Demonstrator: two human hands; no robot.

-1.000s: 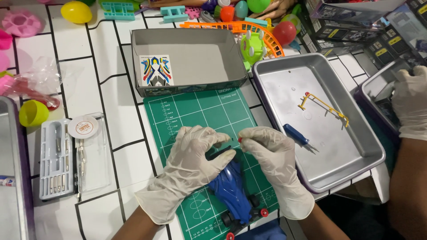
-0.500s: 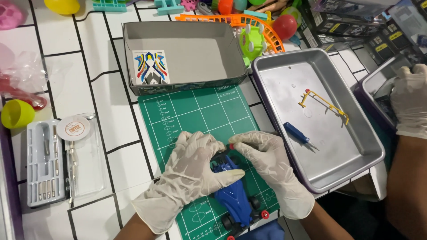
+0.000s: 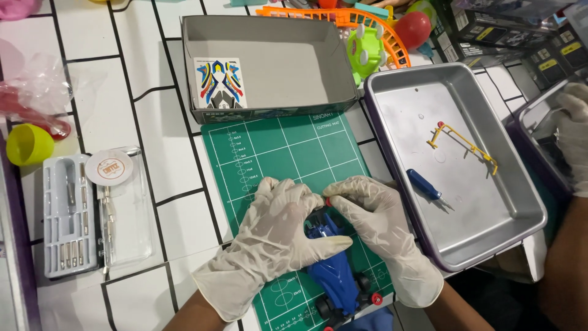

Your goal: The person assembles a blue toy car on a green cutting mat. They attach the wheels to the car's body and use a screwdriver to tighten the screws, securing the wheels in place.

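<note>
A blue toy race car (image 3: 334, 270) with red-hubbed wheels lies on a green cutting mat (image 3: 275, 147). My left hand (image 3: 269, 239), in a white glove, lies over the car's front from the left. My right hand (image 3: 380, 224), also gloved, grips the front from the right, its fingertips at a small red part on the nose. Both hands meet at the car's front end. The rear wheels show near the mat's near edge.
An open grey cardboard box (image 3: 269, 37) holding a sticker sheet (image 3: 219, 83) stands behind the mat. A metal tray (image 3: 490, 233) at right holds a blue screwdriver (image 3: 425, 186) and a yellow plastic frame (image 3: 462, 144). A clear tool case (image 3: 92, 211) lies left. Another person's gloved hand (image 3: 572, 138) is at far right.
Both my hands have closed in over the car's front end, and the view has shifted down and nearer. The other person's hand stays at the right edge.
</note>
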